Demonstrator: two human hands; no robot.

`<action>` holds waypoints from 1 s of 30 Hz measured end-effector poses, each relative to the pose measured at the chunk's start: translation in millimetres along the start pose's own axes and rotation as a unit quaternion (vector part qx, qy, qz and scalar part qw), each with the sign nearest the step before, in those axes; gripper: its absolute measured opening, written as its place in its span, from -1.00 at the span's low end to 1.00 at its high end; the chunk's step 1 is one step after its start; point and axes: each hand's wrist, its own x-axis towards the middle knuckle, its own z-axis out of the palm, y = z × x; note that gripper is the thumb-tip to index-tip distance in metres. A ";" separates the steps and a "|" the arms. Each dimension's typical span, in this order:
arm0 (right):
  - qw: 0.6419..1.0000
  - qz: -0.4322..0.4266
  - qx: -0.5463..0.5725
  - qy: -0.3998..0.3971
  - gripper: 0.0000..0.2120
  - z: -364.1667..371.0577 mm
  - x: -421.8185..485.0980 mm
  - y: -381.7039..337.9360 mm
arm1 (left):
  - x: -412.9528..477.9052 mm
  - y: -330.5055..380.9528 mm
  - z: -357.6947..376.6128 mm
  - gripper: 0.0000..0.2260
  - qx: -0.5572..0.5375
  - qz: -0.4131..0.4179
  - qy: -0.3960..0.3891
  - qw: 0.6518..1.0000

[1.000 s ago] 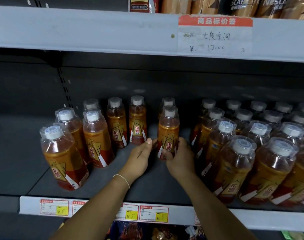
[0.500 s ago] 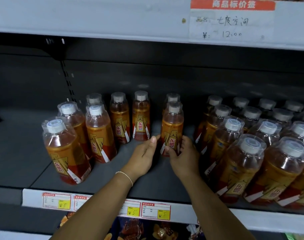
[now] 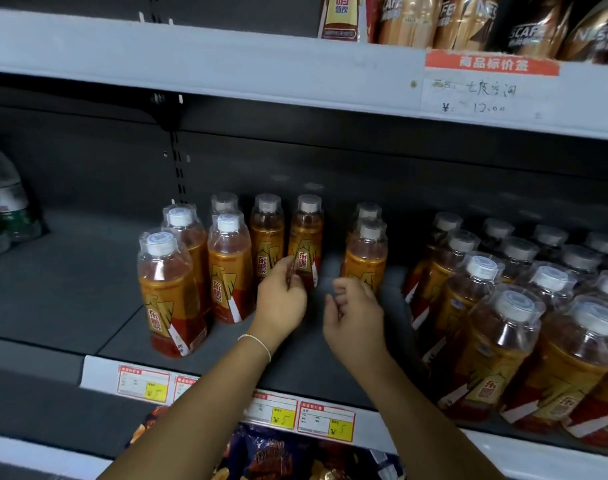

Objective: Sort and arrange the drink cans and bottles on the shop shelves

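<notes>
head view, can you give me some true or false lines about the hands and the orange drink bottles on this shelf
1. The left hand grips the lower part of an upright orange bottle. True.
2. The right hand holds a bottle above the shelf. False: its fingers are loosely curled and hold nothing.
3. A thin bracelet sits on the left wrist. True.
4. The packed bottles on the right lie on their sides. False: they stand upright, white caps up.
5. The handwritten price tag on the upper shelf edge reads 5. False: it reads 12.00.
</notes>
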 end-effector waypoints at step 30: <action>0.977 0.170 0.035 -0.120 -0.41 36.4 40.4 -48.9 | -33.0 -19.3 -56.3 -0.50 0.144 0.037 -0.104 0.983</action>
